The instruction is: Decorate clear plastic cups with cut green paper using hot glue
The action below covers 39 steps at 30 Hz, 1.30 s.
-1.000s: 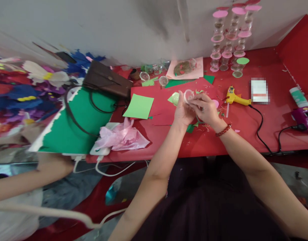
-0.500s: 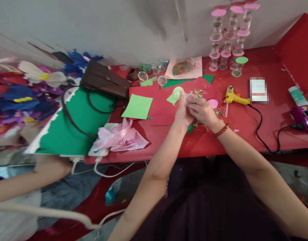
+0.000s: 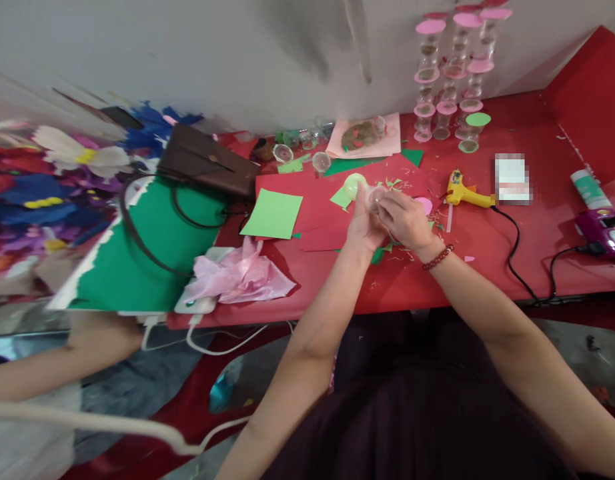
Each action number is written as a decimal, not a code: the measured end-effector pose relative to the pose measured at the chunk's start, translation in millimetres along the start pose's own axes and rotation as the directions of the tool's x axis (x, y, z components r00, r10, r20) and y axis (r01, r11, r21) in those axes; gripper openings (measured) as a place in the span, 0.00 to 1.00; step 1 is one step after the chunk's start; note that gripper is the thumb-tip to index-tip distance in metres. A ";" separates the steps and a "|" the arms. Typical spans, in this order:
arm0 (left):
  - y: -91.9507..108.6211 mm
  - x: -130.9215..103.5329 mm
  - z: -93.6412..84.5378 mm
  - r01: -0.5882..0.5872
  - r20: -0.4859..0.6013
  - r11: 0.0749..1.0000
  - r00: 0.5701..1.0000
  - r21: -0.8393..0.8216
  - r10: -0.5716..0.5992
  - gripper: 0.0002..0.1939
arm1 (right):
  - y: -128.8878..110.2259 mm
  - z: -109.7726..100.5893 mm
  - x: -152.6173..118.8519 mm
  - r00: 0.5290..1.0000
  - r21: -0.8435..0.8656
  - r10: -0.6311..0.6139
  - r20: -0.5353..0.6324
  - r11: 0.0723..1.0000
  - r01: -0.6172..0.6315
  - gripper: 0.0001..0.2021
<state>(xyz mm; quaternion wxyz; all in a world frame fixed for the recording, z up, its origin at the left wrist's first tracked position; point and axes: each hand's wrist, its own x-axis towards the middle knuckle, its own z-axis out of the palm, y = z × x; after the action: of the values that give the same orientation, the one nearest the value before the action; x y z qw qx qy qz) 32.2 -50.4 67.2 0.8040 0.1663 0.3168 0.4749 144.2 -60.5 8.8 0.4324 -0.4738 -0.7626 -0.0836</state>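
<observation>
A: Going left to right, what lies before the hands?
B: The green board, the brown bag, then the light green sheet on the red worktop.
A: And next?
B: A pale green cup standing on a scrap of green paper, just beyond the left hand. A second ago the thumb covered part of it; now far more of it shows.
A: Where's the piece being worked on?
B: The clear cup is between the two hands, above the worktop. The left grip is clamped on it, thumb along its side; the right hand has its grip drawn together on the near side. The fingertips themselves are too blurred to place exactly.
A: What has changed there?
B: A second ago its rim showed as a nearly full ring. Now the right fingers lie across it. I'd judge that as close finger work on the cup, with neither hand letting go.
A: Farther right?
B: The pink disc, partly behind the right hand, the stacked cups at the back, and the yellow glue gun, lying untouched.
</observation>
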 end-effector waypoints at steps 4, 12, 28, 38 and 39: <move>3.5 4.6 -5.5 0.040 -0.053 0.996 0.998 -0.078 -0.044 0.29 | 1.5 -9.3 3.9 0.971 0.157 0.159 -0.179 0.979 -0.131 0.12; 10.5 12.2 -16.9 0.070 -0.055 0.990 0.996 -0.119 -0.077 0.36 | -1.3 -15.8 8.8 0.913 0.253 0.381 -0.144 0.907 -0.338 0.10; 15.5 23.7 -26.6 -0.036 0.007 0.991 0.999 -0.126 0.038 0.22 | 1.5 -27.4 14.3 0.885 0.063 0.465 -0.020 0.884 -0.463 0.10; 14.4 14.8 -15.6 0.024 0.069 0.982 0.998 -0.185 -0.012 0.21 | 32.5 -81.6 30.3 0.848 0.177 0.529 -0.016 0.836 -0.519 0.05; 14.5 13.2 -14.3 0.035 0.080 0.981 0.997 -0.192 -0.020 0.21 | 26.5 -75.9 32.0 0.855 0.228 0.518 0.033 0.829 -0.511 0.04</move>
<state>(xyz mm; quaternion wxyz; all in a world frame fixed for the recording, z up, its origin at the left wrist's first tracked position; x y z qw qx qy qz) 17.7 -32.2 60.1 0.8345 0.1013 0.2398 0.4856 203.7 -66.2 71.4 0.5018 -0.6074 -0.6046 0.1171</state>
